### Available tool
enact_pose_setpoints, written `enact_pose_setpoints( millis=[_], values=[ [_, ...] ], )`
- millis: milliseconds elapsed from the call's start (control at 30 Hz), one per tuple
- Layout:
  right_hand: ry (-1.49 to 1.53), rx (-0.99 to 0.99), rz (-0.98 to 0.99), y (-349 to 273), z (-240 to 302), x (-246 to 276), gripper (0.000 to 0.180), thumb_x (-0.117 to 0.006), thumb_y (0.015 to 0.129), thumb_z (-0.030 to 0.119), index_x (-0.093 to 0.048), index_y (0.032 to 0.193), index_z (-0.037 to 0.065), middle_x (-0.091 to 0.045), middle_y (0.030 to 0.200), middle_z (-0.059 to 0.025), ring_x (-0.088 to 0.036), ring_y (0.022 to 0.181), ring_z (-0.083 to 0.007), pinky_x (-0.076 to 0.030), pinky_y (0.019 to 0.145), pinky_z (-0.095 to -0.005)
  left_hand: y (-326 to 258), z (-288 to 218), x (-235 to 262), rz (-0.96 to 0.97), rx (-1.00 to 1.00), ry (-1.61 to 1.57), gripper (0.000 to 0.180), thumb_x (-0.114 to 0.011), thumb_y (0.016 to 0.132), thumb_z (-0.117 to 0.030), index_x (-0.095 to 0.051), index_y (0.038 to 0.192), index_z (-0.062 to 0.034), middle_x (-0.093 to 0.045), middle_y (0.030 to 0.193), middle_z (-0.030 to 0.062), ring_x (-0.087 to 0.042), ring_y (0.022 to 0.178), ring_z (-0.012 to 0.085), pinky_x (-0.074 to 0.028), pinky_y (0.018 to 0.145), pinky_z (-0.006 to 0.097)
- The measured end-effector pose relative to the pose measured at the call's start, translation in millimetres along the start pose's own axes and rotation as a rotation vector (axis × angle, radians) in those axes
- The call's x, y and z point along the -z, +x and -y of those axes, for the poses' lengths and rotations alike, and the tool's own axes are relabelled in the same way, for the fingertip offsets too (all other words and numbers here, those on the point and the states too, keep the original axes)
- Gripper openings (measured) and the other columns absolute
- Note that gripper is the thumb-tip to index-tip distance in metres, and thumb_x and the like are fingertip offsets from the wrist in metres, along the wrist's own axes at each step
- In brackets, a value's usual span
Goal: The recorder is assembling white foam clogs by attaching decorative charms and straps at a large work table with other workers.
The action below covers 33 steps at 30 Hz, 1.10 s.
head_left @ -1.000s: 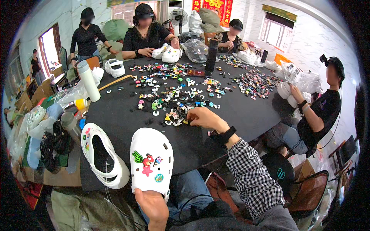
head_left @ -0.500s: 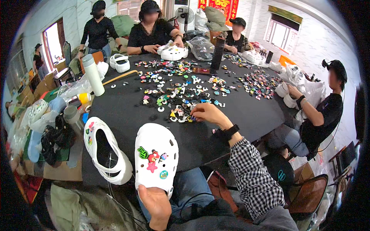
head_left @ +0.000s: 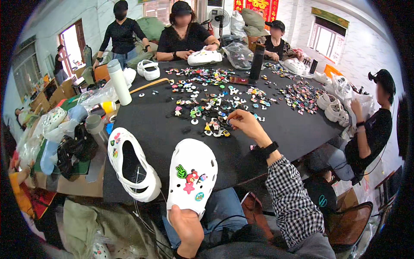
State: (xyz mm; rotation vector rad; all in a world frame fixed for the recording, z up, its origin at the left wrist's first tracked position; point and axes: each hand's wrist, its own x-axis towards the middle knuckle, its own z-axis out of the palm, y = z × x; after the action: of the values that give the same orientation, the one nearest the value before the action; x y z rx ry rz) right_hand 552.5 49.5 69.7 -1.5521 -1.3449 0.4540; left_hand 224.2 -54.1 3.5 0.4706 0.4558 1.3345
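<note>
My left hand grips a white clog by its lower end, thumb on the outside, with the holed upper facing me. On that upper sit a green peace-hand charm, a red starfish-like charm and a round teal charm. Over the near edge of the loose charms, my right hand is closed in a pinch, a small bluish charm showing at its fingertips. A second white clog with several charms lies left of the held one, thin strings hanging from it.
The black table carries more charm heaps. A pale bottle and a grey cup stand at left near plastic bags. Other people sit or stand around the far and right sides, one handling a white clog. A chair is at lower right.
My view has swung a little left, so things appear farther right. The held clog has tilted slightly. My right hand stays pinched by the charms. The person at right has released a pale clog.
</note>
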Motion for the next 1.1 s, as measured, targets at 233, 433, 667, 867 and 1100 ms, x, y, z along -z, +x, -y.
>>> enact_pose_setpoints(
  millis=[233, 433, 667, 867, 1100],
  values=[
    [0.231, 0.03, -0.027, -11.6, 29.8, 3.8, 0.013, -0.062, 0.088, 0.009, -0.06, 0.098, 0.001, -0.059, 0.085, -0.0024, -0.055, 0.073, -0.0086, -0.046, 0.065, -0.0228, -10.3, 3.8, 0.7, 0.119, -0.144, 0.461, 0.04, -0.038, 0.097, -0.022, -0.053, 0.113, 0.0117, -0.058, 0.115, 0.0227, -0.055, 0.104, 0.0318, -0.04, 0.091, 0.041],
    [0.469, 0.131, -0.166, -55.2, 87.7, 13.6, 0.013, -0.06, 0.091, 0.011, -0.058, 0.102, 0.004, -0.054, 0.083, 0.0019, -0.051, 0.075, -0.0055, -0.041, 0.067, -0.0202, -36.0, -9.1, -39.5, 0.327, -0.237, 0.505, 0.04, -0.04, 0.093, -0.018, -0.053, 0.116, 0.0121, -0.06, 0.115, 0.023, -0.056, 0.11, 0.0297, -0.04, 0.093, 0.038],
    [0.381, 0.274, -0.481, -105.1, 119.0, 40.8, 0.011, -0.055, 0.092, 0.007, -0.056, 0.101, 0.002, -0.053, 0.083, 0.0008, -0.049, 0.072, -0.0064, -0.039, 0.063, -0.0208, -13.0, -7.0, -47.5, 0.587, -0.372, 0.861, 0.028, -0.053, 0.088, -0.011, -0.059, 0.11, 0.0056, -0.064, 0.097, 0.0213, -0.062, 0.084, 0.0342, -0.047, 0.077, 0.037],
    [0.227, 0.4, -0.212, -163.7, 147.9, -1.6, 0.015, -0.063, 0.078, -0.004, -0.058, 0.092, -0.001, -0.058, 0.084, -0.0057, -0.056, 0.074, -0.0139, -0.045, 0.069, -0.0252, -8.9, 16.8, -39.9, 0.692, -0.594, 1.019, 0.029, -0.063, 0.077, -0.011, -0.065, 0.103, 0.0012, -0.066, 0.096, 0.0193, -0.064, 0.085, 0.0361, -0.049, 0.078, 0.04],
    [0.189, 0.22, -0.233, -209.8, 140.1, -20.2, 0.021, -0.069, 0.076, -0.005, -0.061, 0.095, 0.0, -0.06, 0.087, -0.0067, -0.058, 0.076, -0.0126, -0.047, 0.066, -0.0245, -8.5, 12.4, -48.9, 0.618, -0.573, 1.01, 0.03, -0.058, 0.077, -0.008, -0.065, 0.103, 0.0052, -0.064, 0.101, 0.0244, -0.064, 0.091, 0.0393, -0.049, 0.081, 0.042]
  ],
)
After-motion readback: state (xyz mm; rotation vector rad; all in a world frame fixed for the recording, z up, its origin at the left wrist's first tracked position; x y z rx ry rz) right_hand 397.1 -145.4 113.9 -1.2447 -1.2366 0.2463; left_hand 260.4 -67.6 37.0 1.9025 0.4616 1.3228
